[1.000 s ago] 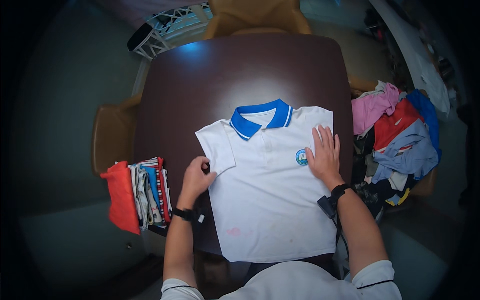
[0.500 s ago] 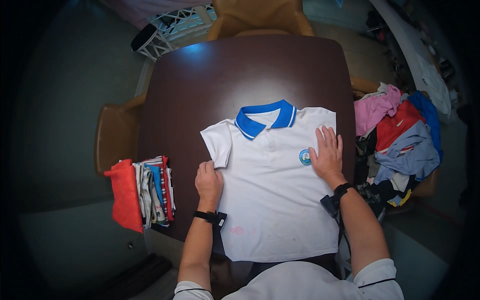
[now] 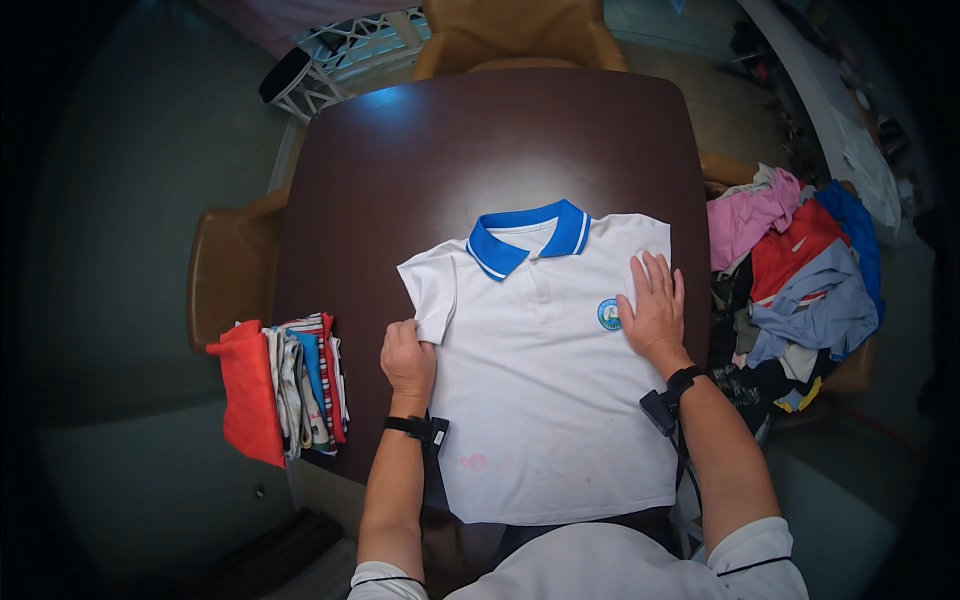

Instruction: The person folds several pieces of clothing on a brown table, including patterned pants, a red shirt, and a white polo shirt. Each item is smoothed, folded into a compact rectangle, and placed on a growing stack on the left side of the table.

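A white polo shirt (image 3: pixel 530 400) with a blue collar (image 3: pixel 530 240) lies spread front up, its collar toward the far side and its hem at the near edge. On its chest sits a round badge (image 3: pixel 609 314); a faint pink stain shows low on the left. My left hand (image 3: pixel 408 362) is closed on the edge of the left sleeve, fingers curled and partly hidden. My right hand (image 3: pixel 655 308) lies flat on the right side of the shirt beside the badge, fingers stretched out. The right sleeve is not seen spread outward.
The shirt rests on a dark brown table (image 3: pixel 400 160). Folded clothes (image 3: pixel 300 385) stand in a row at its left corner, a red one outermost. A loose heap of clothes (image 3: pixel 790 280) covers a chair at the right. Brown chairs (image 3: pixel 520 35) stand at the far side and left.
My left hand has shifted slightly left, drawing the sleeve edge outward with it. The right hand stays in place on the shirt.
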The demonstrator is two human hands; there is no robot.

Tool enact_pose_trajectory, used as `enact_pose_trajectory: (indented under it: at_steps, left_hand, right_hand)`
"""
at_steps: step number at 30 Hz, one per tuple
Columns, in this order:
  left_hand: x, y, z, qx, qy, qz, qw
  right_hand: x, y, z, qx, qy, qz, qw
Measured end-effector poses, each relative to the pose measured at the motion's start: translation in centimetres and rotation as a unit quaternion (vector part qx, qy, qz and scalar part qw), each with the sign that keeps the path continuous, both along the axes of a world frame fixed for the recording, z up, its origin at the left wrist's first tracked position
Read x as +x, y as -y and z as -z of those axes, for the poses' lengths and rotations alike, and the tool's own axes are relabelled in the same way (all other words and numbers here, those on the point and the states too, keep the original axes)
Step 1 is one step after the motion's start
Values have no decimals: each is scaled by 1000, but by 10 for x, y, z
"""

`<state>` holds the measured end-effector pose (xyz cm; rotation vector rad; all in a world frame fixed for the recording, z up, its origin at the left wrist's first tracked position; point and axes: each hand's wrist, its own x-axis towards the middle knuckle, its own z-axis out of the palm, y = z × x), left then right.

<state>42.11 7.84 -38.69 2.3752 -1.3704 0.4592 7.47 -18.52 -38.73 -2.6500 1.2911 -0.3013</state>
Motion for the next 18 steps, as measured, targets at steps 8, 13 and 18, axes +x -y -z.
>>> enact_pose_trajectory:
  at_steps: [8, 13, 18]
  left_hand:
    - [3, -8, 8, 24, -14, 0, 1000]
    - [6, -13, -2, 45, 5, 37, 998]
    - [-12, -14, -14, 84, -51, 52, 994]
  right_hand:
    - [0, 0, 0, 0, -2, 2, 1000]
    - [-1, 0, 1, -5, 6, 0, 1000]
    - [0, 1, -1, -6, 12, -2, 1000]
